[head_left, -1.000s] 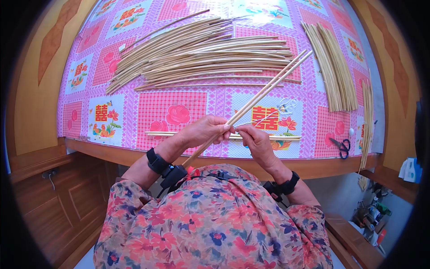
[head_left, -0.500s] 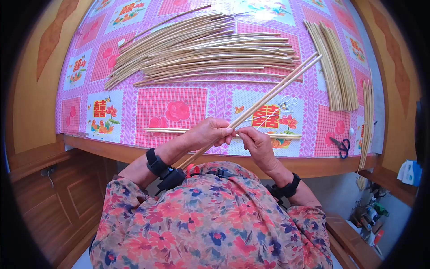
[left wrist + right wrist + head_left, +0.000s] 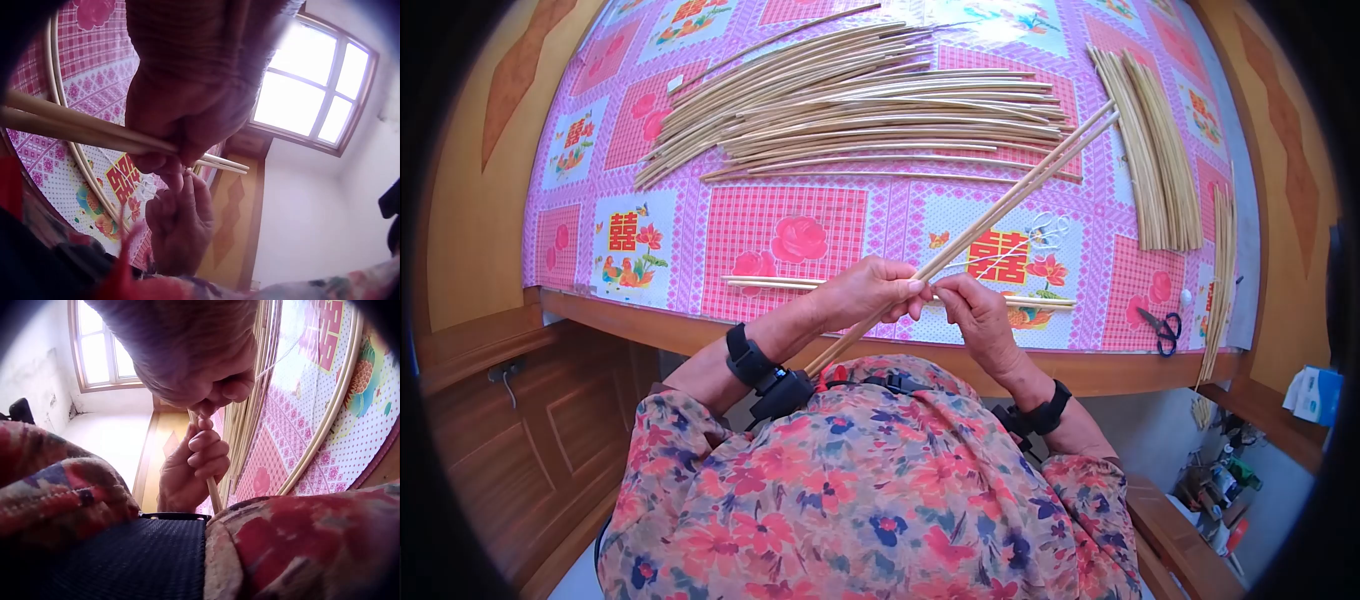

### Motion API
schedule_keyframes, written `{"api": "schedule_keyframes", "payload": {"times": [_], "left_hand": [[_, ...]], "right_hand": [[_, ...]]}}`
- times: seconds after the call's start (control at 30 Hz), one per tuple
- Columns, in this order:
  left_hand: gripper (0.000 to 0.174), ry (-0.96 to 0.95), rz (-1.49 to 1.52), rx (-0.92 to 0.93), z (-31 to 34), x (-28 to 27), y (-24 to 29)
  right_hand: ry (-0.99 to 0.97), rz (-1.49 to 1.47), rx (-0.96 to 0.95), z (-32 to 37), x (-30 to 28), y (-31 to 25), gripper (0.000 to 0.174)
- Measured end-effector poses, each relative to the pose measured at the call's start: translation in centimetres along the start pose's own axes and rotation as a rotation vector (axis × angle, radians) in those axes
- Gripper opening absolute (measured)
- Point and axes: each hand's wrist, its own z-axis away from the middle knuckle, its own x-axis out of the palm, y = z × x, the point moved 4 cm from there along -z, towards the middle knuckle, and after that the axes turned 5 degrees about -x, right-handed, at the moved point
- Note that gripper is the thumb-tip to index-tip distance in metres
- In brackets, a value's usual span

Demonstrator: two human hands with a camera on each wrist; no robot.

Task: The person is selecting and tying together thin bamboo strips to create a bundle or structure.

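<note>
Two long thin sticks [image 3: 1020, 192] slant up to the right over the table, gripped near their middle by the left hand [image 3: 868, 294]. Thumb and fingers of the right hand [image 3: 980, 318] pinch a white string [image 3: 960, 264] close beside the left fingertips. In the left wrist view the left hand [image 3: 194, 94] curls round the sticks [image 3: 81, 128], and the right hand [image 3: 181, 228] meets it from below. The right wrist view has the right hand [image 3: 187, 356] above, the string [image 3: 284, 355] trailing from it, and the left hand [image 3: 194, 465] round a stick.
Behind the hands, a large pile of sticks [image 3: 880, 110] covers the patterned tablecloth [image 3: 785, 215]. Other sticks [image 3: 770, 283] lie along the front edge. To the right are a standing-apart bundle [image 3: 1150, 160], thinner sticks [image 3: 1219, 280] and dark-handled scissors [image 3: 1167, 333].
The right hand has moved slightly right and down, staying beside the left. The held sticks' upper ends have shifted right since the earliest frame; both hands keep their grips.
</note>
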Motion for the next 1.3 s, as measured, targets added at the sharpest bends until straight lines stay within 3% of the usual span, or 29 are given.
{"api": "schedule_keyframes", "payload": {"times": [0.83,1.13,1.2,1.3], "left_hand": [[0.023,-0.029,-0.048,0.017,0.4,-0.1,0.8],[0.022,-0.011,-0.232,0.041,0.1,0.6,0.7],[0.024,0.013,-0.301,0.059,0.3,0.8,0.9],[0.025,0.030,-0.334,0.061,0.3,0.6,1.0]], "right_hand": [[-0.016,0.015,-0.036,-0.5,0.3,-0.3,0.008],[0.001,-0.008,0.065,0.0,-0.5,0.3,0.012],[-0.004,-0.215,0.187,0.1,-0.4,1.1,0.013],[-0.031,-0.219,0.147,0.0,-0.3,0.6,0.013]]}}
